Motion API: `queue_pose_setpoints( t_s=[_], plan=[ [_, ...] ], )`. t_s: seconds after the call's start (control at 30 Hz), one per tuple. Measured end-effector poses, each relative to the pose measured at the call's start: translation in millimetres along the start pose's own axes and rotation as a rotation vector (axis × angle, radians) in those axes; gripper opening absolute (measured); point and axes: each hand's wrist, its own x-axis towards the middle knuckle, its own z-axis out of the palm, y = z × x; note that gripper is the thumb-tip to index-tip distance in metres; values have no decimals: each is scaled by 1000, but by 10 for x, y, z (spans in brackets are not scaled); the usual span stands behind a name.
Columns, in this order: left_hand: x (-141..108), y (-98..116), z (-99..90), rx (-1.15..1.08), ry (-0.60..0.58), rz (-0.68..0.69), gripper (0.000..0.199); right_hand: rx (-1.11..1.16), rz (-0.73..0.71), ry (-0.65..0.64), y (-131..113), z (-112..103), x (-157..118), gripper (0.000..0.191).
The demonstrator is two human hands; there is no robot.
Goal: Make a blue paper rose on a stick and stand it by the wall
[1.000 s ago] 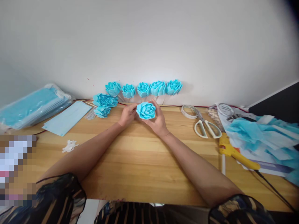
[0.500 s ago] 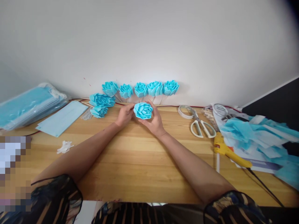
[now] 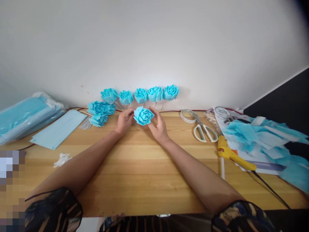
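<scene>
A blue artificial flower (image 3: pixel 144 116) with layered petals is held up between my hands, its face turned toward me. My left hand (image 3: pixel 125 120) is closed at the flower's left side, its fingertips partly hidden behind the bloom. Curved round the right side, my right hand (image 3: pixel 158 125) has its fingers and thumb at the petals. Whatever stem the flower has is hidden behind it. Beyond my hands, a row of finished-looking blue flowers (image 3: pixel 155 93) leans against the wall, and more blue flowers (image 3: pixel 101 108) lie in a cluster to the left.
At left are packaged blue sheets (image 3: pixel 26 112), flat blue sheets (image 3: pixel 59 129) and white strips (image 3: pixel 62 159). On the right lie scissors (image 3: pixel 205 132), a roll of tape (image 3: pixel 187 116), a yellow glue gun (image 3: pixel 235 156) with its cord, and blue fabric scraps (image 3: pixel 260 135).
My right hand has loosened and shifted slightly round the flower, its fingers now further apart. The flower has turned a little, and the whole view has shifted slightly.
</scene>
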Motion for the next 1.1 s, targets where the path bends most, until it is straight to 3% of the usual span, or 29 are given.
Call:
queue_pose_setpoints(
  t_s=[0.1,0.2,0.47,0.63,0.73,0.93,1.1],
  plan=[
    [5,-11,13,-10,-13,3,18,32,107,90,-8,-29,5,25],
    [15,-14,22,-15,-17,4,20,14,171,155,-51,-57,14,20],
    [16,2,30,-16,-18,15,24,-187,-54,148,-178,-155,32,19],
    [11,-11,47,-13,-19,18,22,-213,-90,165,-178,-200,31,18],
    [18,-16,52,-16,-18,23,19,-135,-102,128,-155,-222,35,34],
    [14,8,39,-22,-33,27,18,-64,-184,-115,-101,-168,23,87],
    [3,26,33,-25,-90,33,22,-101,-123,-139,-82,-80,-15,102]
  ],
)
